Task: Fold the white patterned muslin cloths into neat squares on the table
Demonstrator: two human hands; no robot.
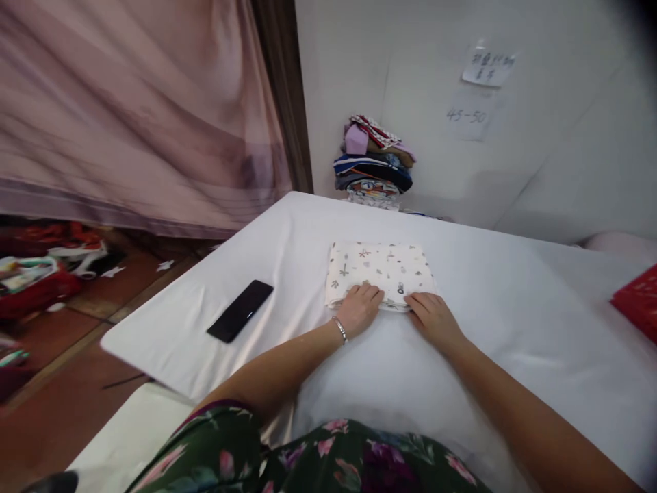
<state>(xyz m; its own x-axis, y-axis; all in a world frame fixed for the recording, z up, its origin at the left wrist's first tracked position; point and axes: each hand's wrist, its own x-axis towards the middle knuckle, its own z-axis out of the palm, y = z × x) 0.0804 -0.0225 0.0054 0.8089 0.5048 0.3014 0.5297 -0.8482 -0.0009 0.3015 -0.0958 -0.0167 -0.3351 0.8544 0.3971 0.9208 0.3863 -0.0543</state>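
A folded cream cloth [382, 263] with small printed motifs lies flat on the white-covered table in front of me. Its layered edge faces my body. My left hand [361, 306], with a silver bracelet at the wrist, rests its outstretched fingers on the near left part of the cloth; its thumb is hidden. At the near right corner, my right hand [434, 316] has its fingers and thumb closed on the cloth's edge.
A black phone [241, 311] lies on the table [513, 301] to the left. Behind the far edge stands a stack of folded clothes [374, 164] by the wall. A red item [639, 301] sits at the far right. A pink curtain [154, 116] hangs at the left.
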